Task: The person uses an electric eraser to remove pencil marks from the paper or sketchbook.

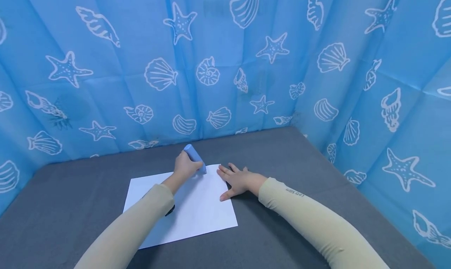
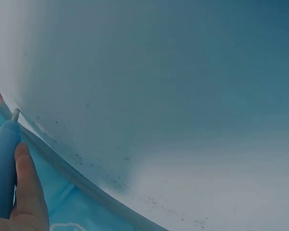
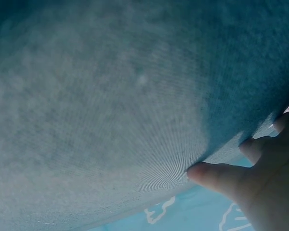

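My left hand (image 1: pixel 184 168) grips a thick blue electric eraser (image 1: pixel 194 157), tilted, its narrow grey tip down at the far part of a white sheet of paper (image 1: pixel 201 212). In the left wrist view the eraser (image 2: pixel 5 163) stands at the left edge, a finger (image 2: pixel 28 185) along its barrel. Small dark crumbs (image 2: pixel 101 168) lie scattered over the paper there. My right hand (image 1: pixel 239 181) rests with spread fingers on the sheet's right edge. In the right wrist view its fingertips touch down at the right, the rest of the sheet hidden.
The paper lies on a dark grey cloth-covered table (image 1: pixel 267 237). Behind and to the right hangs a blue curtain (image 1: pixel 218 96) with white shells and starfish, meeting the table's back and right edges. A black piece (image 1: pixel 170 210) shows under the left wrist.
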Demonstrator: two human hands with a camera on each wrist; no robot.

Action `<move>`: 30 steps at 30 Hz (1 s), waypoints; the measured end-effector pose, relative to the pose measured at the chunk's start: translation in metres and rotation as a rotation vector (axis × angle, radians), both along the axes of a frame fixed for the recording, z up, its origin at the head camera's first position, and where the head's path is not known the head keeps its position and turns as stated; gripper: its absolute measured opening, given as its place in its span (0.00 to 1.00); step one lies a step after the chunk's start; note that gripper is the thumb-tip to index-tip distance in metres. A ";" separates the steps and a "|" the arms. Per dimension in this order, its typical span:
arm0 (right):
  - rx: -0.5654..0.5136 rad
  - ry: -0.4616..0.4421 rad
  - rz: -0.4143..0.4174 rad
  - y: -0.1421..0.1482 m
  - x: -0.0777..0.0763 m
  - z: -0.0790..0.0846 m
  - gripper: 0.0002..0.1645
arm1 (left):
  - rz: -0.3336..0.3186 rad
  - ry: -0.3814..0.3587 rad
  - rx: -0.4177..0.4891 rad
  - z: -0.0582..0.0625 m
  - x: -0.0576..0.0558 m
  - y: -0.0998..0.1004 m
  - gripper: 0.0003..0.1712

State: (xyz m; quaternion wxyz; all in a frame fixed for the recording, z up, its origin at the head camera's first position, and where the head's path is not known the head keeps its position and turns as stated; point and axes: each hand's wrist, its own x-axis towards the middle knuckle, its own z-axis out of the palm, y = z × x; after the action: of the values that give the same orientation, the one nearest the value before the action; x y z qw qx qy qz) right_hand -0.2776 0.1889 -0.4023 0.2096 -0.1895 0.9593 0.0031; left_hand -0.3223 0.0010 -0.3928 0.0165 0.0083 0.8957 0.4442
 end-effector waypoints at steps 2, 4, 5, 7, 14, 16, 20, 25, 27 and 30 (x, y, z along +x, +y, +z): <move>0.004 0.003 -0.004 0.000 0.000 0.000 0.62 | -0.017 0.000 0.005 0.001 0.000 0.002 0.33; 0.001 0.004 -0.004 0.001 -0.001 -0.001 0.63 | -0.036 0.006 0.010 0.001 0.000 0.005 0.34; -0.001 0.003 -0.002 0.001 -0.001 -0.001 0.63 | -0.043 0.009 0.012 0.001 0.000 0.006 0.34; -0.009 0.000 0.001 0.001 -0.001 -0.002 0.63 | -0.045 0.017 0.008 0.000 -0.001 0.008 0.35; 0.002 0.005 -0.004 0.000 -0.001 -0.002 0.63 | -0.010 0.029 0.000 -0.001 0.002 0.002 0.31; -0.002 0.002 -0.006 -0.001 -0.001 -0.001 0.63 | -0.015 0.031 0.008 0.000 0.002 0.002 0.32; 0.012 0.001 0.000 -0.001 -0.001 0.001 0.63 | -0.027 0.038 0.030 0.000 0.001 0.008 0.33; 0.008 0.002 0.003 -0.002 0.000 0.000 0.63 | -0.014 0.036 0.032 -0.002 0.001 0.002 0.31; -0.003 -0.003 -0.001 -0.002 0.000 0.000 0.63 | 0.000 0.028 0.026 -0.002 0.002 -0.003 0.31; -0.011 -0.004 -0.005 -0.001 0.000 0.000 0.63 | 0.014 0.014 0.032 -0.003 0.003 -0.006 0.31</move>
State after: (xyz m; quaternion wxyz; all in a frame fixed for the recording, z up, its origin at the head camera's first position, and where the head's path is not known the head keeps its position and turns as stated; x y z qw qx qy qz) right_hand -0.2778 0.1880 -0.4023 0.2106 -0.1880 0.9593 -0.0029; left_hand -0.3191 -0.0054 -0.3954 0.0072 0.0053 0.8887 0.4584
